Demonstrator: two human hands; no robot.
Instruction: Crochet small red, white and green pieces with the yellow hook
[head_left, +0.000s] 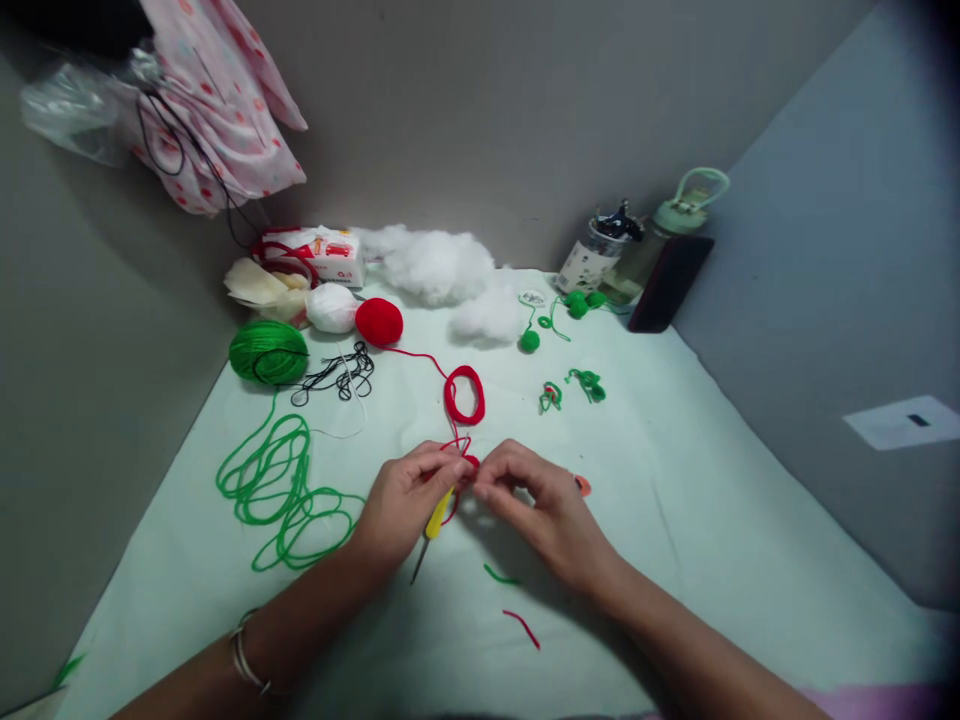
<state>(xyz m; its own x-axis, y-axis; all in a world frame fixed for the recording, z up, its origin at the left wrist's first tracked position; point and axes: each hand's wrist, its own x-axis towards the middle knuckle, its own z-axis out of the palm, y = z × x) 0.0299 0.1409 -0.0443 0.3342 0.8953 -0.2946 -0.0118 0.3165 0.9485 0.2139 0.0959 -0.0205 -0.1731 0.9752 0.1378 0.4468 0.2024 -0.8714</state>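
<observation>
My left hand point(409, 500) is closed, thumb and fingers pinching a small red crocheted piece point(471, 462). At the other side of that piece, my right hand point(547, 505) is closed too, with thumb and forefinger brought together on its edge. A crochet hook with a yellow handle point(439, 515) sits just below my left fingers, its metal shaft pointing down toward me; whether it is held or lies on the cloth, I cannot tell. Beyond my hands lies a loop of red yarn point(448, 395), from which a strand runs to a red yarn ball point(379, 322).
At left are a green yarn ball point(268, 352), loose green yarn point(289, 490) and tangled black thread point(341, 375). White stuffing point(431, 265) lies at the back. Small green crocheted pieces point(530, 341), a bottle point(679, 220) and a dark phone point(671, 285) are at right. Yarn snippets point(523, 628) lie in front.
</observation>
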